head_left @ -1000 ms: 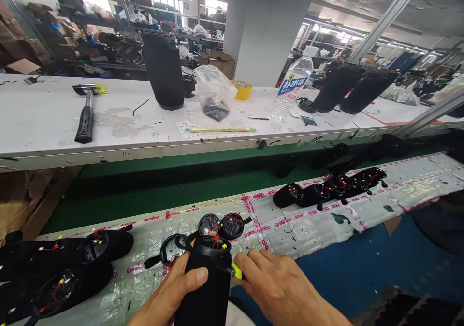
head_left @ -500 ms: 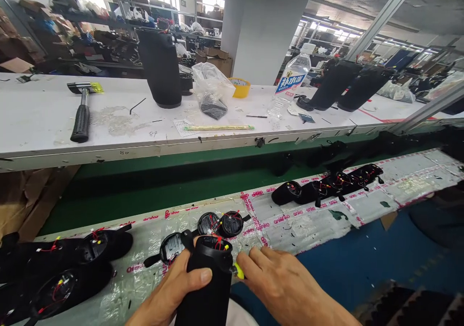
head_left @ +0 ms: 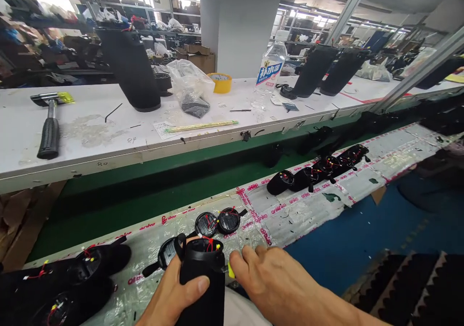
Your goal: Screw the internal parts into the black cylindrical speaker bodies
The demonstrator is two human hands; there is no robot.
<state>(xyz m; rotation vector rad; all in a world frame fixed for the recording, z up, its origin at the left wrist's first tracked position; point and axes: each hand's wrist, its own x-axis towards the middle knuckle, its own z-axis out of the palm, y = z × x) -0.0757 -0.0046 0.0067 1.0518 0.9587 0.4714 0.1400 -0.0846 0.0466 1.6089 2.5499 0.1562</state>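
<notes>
My left hand [head_left: 177, 287] is wrapped round a black fabric-covered cylinder [head_left: 203, 292], its thumb across the front. The cylinder stands tilted, its open top showing red wires and a small yellow connector. My right hand [head_left: 264, 273] is closed at the cylinder's upper right edge, gripping a small yellow-green object [head_left: 231, 270] that is mostly hidden by the fingers. Just behind the cylinder lie round black caps with red wires [head_left: 229, 219], [head_left: 206, 223] on the taped strip.
More black cylinders lie at the left [head_left: 90, 263] and farther right [head_left: 281, 182] on the taped surface [head_left: 290, 219]. The white shelf [head_left: 83, 123] beyond holds a hammer [head_left: 50, 133], an upright cylinder [head_left: 130, 70], a bottle [head_left: 268, 72] and yellow tape [head_left: 221, 83].
The view has turned to the right, so the shelf items appear farther left. Both hands keep their hold at the cylinder, with the right hand still at its upper edge.
</notes>
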